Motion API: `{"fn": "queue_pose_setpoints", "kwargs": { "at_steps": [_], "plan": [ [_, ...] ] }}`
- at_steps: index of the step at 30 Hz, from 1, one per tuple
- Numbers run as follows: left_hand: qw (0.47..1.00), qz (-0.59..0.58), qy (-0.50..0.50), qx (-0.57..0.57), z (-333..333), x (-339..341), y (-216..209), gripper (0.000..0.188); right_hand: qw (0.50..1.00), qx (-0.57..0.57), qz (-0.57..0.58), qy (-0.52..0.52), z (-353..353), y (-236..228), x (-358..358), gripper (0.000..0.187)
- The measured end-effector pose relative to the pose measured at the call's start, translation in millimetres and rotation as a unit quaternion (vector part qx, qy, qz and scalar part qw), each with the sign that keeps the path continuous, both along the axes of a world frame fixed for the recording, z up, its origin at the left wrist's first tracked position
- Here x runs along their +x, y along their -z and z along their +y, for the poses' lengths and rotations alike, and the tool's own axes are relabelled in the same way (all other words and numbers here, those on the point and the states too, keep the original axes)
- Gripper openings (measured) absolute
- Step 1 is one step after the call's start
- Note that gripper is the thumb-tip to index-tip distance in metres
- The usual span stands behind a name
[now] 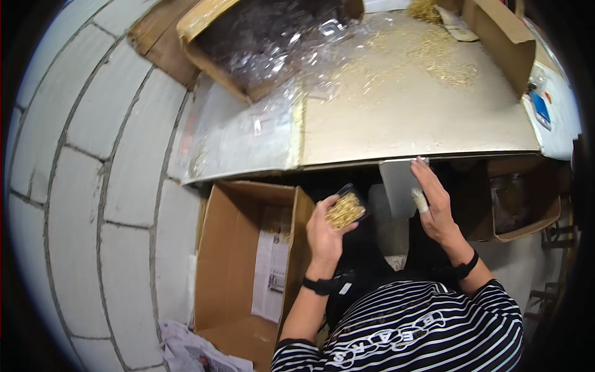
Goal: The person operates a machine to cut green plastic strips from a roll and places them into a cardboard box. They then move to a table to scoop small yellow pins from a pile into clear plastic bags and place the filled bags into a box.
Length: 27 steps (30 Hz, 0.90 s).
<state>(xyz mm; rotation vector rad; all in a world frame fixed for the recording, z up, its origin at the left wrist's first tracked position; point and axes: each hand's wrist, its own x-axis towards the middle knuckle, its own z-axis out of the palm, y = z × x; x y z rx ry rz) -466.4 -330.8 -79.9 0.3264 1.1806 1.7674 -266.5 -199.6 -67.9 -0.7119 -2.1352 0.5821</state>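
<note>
My left hand (323, 239) is closed around a small clear plastic box (354, 193), held just below the table's front edge. Thin gold-coloured metal pieces (345, 211) fill the box; their exact kind is too small to tell. To the right, my right hand (439, 211) is open, its fingers stretched out and pointing toward the table edge. A pale wrap (420, 200) covers part of one finger. Beside that hand, a grey flap (398, 186) hangs from the table edge; whether the fingertips touch it I cannot tell.
Gold-coloured pieces (455, 65) lie scattered over the table (396, 127). A cardboard box of clear plastic cases (279, 43) lies at the back left. An open carton (235, 266) with newspaper stands left of my legs, another carton (527, 226) at right. A blue item (540, 110) lies far right.
</note>
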Motion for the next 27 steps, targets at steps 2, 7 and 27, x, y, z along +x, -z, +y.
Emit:
{"fn": "queue_pose_setpoints", "kwargs": {
  "at_steps": [2, 7, 27],
  "plan": [
    [1.0, 0.01, 0.0, -0.017, -10.6, -3.8, 10.7, 0.041, 0.996, 0.005, -0.045, 0.08, 15.8, 5.6, 5.5, 0.047],
    [0.989, -0.058, 0.083, -0.109, -19.3, 6.8, 88.1, 0.043, 0.96, 0.014, -0.207, 0.188, 63.2, 31.8, -16.0, 0.061],
    [0.937, -0.141, 0.284, -0.146, 60.5, 71.3, 159.4, 0.038, 0.987, 0.006, -0.15, -0.054, 86.0, 21.2, -31.7, 0.04]
  ]
}}
